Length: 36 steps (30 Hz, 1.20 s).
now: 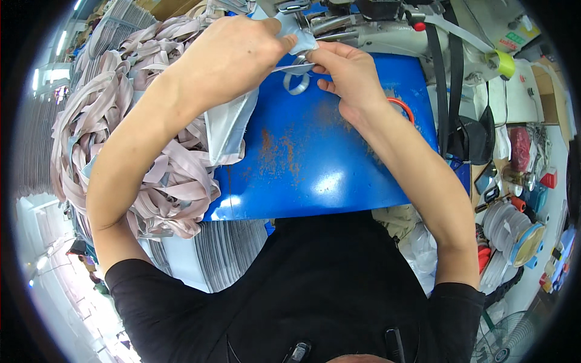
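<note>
At the top, beside the sewing machine's metal foot [301, 21], my left hand [248, 54] has curled fingers on a pale blue fabric piece [296, 37]. Its palm side is hidden. My right hand [348, 75] pinches that piece's right edge between thumb and forefinger, with the other fingers bent below. A thin pale strip crosses under my hands, and a white tape loop [296, 86] hangs beneath them. Left of these, a white fabric piece [224, 130] lies over the edge of the worn blue work surface [315, 181].
A heap of pinkish-grey strips [172, 163] covers the left side, with stacked grey sheets [227, 254] below. The machine body [393, 39], black straps, and a red ring [405, 104] are at right. Spools [508, 230], small tools and a fan [502, 339] stand at far right.
</note>
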Each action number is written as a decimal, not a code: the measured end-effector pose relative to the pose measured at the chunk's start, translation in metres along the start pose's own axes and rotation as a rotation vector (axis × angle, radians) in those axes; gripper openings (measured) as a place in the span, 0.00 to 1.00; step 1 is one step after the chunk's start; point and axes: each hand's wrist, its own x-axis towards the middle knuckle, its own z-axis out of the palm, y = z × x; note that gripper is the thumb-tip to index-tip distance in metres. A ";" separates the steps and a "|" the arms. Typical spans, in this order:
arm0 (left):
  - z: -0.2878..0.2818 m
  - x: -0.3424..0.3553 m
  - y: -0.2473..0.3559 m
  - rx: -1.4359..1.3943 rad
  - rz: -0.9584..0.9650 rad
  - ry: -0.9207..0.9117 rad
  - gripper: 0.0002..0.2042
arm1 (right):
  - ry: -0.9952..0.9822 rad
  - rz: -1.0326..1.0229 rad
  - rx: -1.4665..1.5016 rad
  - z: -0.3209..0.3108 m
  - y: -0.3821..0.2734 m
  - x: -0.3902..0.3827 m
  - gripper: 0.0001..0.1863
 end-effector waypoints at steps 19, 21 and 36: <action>0.023 0.018 0.053 -0.056 -0.356 0.083 0.15 | 0.018 0.046 0.086 0.006 -0.002 0.000 0.14; 0.022 0.018 0.054 -0.074 -0.367 0.082 0.14 | 0.005 0.046 0.091 0.005 -0.002 0.000 0.14; 0.065 0.025 0.073 -0.636 -0.532 0.543 0.10 | -0.097 -0.330 -0.123 -0.019 0.026 -0.013 0.17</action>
